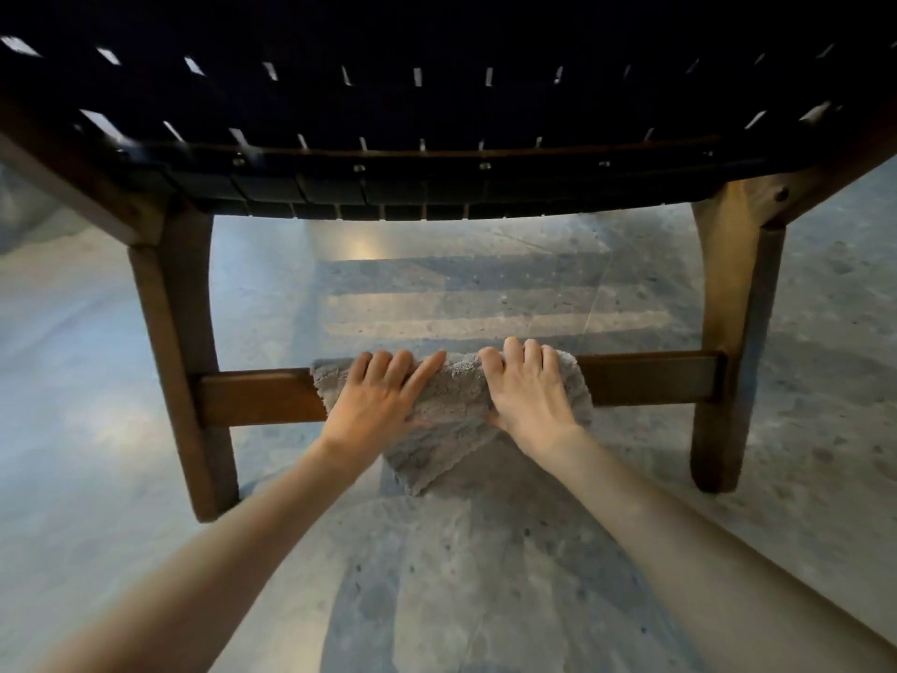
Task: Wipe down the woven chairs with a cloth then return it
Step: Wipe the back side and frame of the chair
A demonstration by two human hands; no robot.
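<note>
Left hand [383,398] and right hand [529,395], low in the centre of the frame, lay side by side on a grey cloth [451,410], a narrow strip of cloth showing between them. Both hands were clamped on the cloth. The left hand's outer fingers [376,369] bent over the top edge while its forefinger stretched flat towards the frame's right, and the right hand's fingers [514,354] curled over the same edge with the knuckles raised. Both thumbs were tucked low against the fabric. Bare forearms entered from the lower left and lower right corners of the frame.

The cloth was draped over the middle of a brown wooden crossbar [257,398], covering its front face, with a loose corner hanging below the bar towards the floor. The crossbar ran level across the frame and joined two wooden legs, one at the frame's left [179,342] and one at its right [728,323], both standing on the floor.

Above the legs, across the whole upper part of the frame, sat the chair's woven seat [437,94], made of dark interlaced straps with small gaps of light between them; their ends wrapped round a front rail [437,155] studded with small fasteners.

A mottled grey floor [121,478] lay beneath, bearing a striped shadow under the seat.
</note>
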